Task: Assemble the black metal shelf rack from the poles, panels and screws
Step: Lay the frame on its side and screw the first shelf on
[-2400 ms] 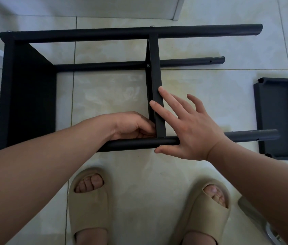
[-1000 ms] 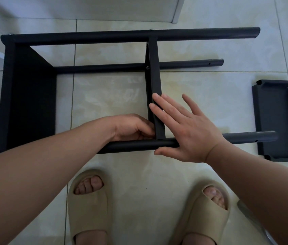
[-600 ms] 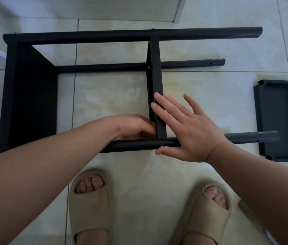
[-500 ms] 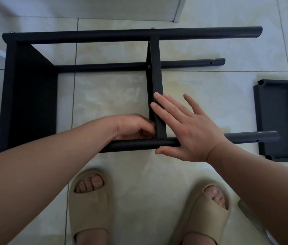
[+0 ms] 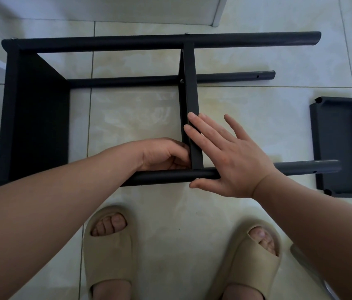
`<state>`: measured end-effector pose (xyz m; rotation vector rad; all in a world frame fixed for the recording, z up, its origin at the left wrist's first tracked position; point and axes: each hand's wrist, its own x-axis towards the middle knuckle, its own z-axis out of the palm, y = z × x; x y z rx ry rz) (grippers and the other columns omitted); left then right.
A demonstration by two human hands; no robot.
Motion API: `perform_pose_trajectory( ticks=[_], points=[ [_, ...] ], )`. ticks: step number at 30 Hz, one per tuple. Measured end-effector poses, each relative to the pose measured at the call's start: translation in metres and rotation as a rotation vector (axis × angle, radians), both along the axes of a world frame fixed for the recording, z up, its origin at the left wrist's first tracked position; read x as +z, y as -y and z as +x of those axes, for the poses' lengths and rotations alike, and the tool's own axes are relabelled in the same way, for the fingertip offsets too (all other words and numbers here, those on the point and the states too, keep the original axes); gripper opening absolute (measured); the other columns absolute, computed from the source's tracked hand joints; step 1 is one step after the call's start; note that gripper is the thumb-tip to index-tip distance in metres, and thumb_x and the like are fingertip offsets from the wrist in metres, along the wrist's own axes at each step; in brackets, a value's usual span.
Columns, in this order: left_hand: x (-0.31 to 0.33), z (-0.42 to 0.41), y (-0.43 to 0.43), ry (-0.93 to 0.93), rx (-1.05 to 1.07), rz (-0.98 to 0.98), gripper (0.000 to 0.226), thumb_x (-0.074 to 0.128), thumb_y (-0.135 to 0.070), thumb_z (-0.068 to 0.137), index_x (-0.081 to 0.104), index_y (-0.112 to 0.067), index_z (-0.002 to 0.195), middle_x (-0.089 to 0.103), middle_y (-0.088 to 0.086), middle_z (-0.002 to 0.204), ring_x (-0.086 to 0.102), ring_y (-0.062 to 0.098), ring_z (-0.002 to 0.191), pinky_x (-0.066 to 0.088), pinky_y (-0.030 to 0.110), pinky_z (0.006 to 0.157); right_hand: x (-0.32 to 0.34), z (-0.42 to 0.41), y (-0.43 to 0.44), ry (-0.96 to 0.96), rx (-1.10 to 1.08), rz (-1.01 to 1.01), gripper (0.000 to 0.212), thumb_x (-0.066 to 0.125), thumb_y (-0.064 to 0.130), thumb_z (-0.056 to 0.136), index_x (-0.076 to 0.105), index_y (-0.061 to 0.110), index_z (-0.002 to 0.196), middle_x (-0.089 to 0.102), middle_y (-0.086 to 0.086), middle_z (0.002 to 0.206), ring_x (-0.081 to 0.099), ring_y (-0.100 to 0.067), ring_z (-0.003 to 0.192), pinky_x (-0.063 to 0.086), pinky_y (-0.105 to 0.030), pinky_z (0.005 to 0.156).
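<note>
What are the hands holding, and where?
The right hand holds nothing: straight fingers press the middle panel and near pole. The left hand curls at their corner; whether it holds anything is hidden.

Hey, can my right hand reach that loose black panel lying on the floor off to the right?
Probably yes. The right hand is open and holds nothing, and only floor tiles lie between it and the loose panel. The near pole has its free end jutting over the panel's left edge.

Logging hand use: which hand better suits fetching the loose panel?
Likely right: right hand lies flat on the near pole, nearer the loose panel; left hand is curled beside the middle panel.
</note>
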<state>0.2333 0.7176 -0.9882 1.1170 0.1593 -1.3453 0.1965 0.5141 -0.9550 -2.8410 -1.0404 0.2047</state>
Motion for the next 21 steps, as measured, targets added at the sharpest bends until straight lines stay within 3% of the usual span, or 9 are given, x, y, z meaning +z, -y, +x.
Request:
perform_pose_trajectory(
  ticks=[3,8,12,21],
  points=[
    [-0.0018,0.0000,-0.0005,0.012,-0.016,0.011,0.015,0.047,0.006,0.088,0.059,-0.004,0.089,0.060,0.009,0.077,0.062,0.018,0.070,0.052,0.026,0.069,0.0000,0.0001,0.0003,0.001,0.000,-0.008,0.103,0.036,0.082,0.088,0.020,0.012,0.162,0.008,-0.004,0.171,0.011,-0.021,0.157,0.018,-0.058,0.123],
    [-0.0009,-0.0004,-0.0022,0.009,-0.051,0.018,0.022,0.054,-0.004,0.077,0.071,-0.015,0.068,0.065,0.003,0.070,0.063,0.014,0.066,0.051,0.024,0.064,0.0001,-0.0002,0.0005,0.004,0.000,-0.007,0.103,0.035,0.082,0.088,0.020,0.012,0.162,0.008,-0.004,0.171,0.011,-0.021,0.157,0.019,-0.058,0.122],
    [-0.0018,-0.0013,-0.0016,-0.006,-0.015,0.003,0.011,0.054,-0.004,0.070,0.062,-0.010,0.072,0.063,0.004,0.068,0.063,0.014,0.063,0.052,0.023,0.062,0.0004,-0.0001,0.0004,0.008,0.001,-0.001,0.103,0.036,0.082,0.088,0.021,0.011,0.161,0.010,-0.005,0.170,0.013,-0.022,0.157,0.020,-0.058,0.122],
    [-0.0022,0.0000,-0.0017,0.010,-0.029,-0.015,0.009,0.055,-0.003,0.073,0.061,-0.009,0.076,0.063,0.003,0.067,0.063,0.013,0.063,0.052,0.023,0.062,0.0010,-0.0001,0.0002,-0.003,0.000,-0.009,0.103,0.035,0.082,0.088,0.021,0.011,0.161,0.008,-0.005,0.171,0.011,-0.021,0.157,0.019,-0.058,0.123]
  ],
)
